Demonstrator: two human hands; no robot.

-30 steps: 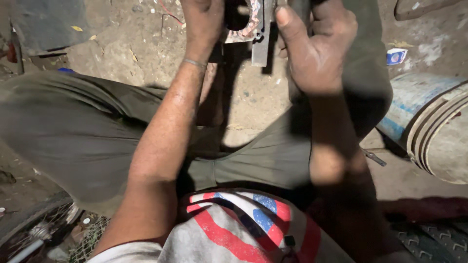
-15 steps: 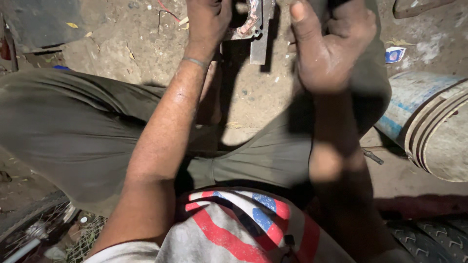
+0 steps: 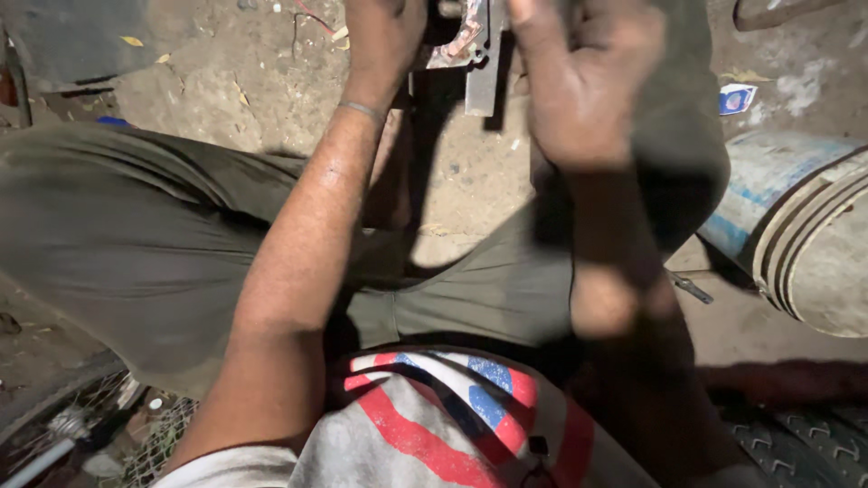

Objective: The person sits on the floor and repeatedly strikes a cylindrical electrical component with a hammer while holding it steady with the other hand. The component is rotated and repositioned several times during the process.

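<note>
At the top centre of the frame, a small metal part (image 3: 470, 45) with a flat grey plate and a reddish, worn face sits between the two hands, cut off by the upper edge. How far the work on it has got is hard to judge: the part looks assembled and in hand, and no loose pieces or tools show near it, so the handling seems to be mid-course rather than finished. The left hand (image 3: 384, 41) is closed around the part's left side, fingers wrapped over a dark round piece. The right hand (image 3: 588, 81) is spread fairly wide, palm towards the camera, its thumb close to the plate's right edge; blur hides whether it touches. Below, olive trousers (image 3: 136, 235) cover bent knees over a dusty dirt floor (image 3: 235, 72). A pale ribbed drum (image 3: 805, 244) lies at the right edge, and a tyre tread (image 3: 796, 443) shows at the lower right.
</note>
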